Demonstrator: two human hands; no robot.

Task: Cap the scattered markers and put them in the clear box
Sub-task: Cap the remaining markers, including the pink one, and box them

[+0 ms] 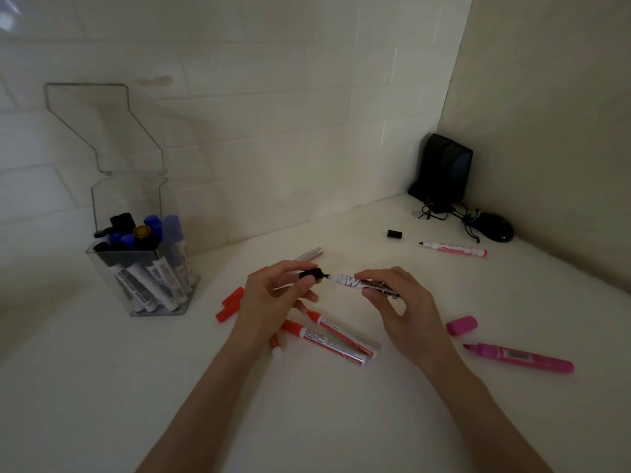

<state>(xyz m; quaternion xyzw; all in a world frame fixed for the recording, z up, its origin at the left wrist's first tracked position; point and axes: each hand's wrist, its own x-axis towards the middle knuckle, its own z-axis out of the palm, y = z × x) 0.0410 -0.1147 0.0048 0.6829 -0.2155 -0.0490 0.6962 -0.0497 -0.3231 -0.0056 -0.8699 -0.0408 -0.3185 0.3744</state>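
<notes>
Both hands are held above the white tabletop [102, 387]: a small black cap [309, 274] is pinched by the left hand [273, 298], and a white-barrelled black marker [358, 284] is gripped by the right hand [399, 312]. The cap is set at the marker's tip, seemingly not pushed home. Uncapped red markers [327, 336] are seen beneath the hands. At the far left, capped markers are held upright in the clear plastic box [102, 199], lid raised. At the right, an uncapped pink marker [519, 356] is seen near its pink cap [461, 325].
</notes>
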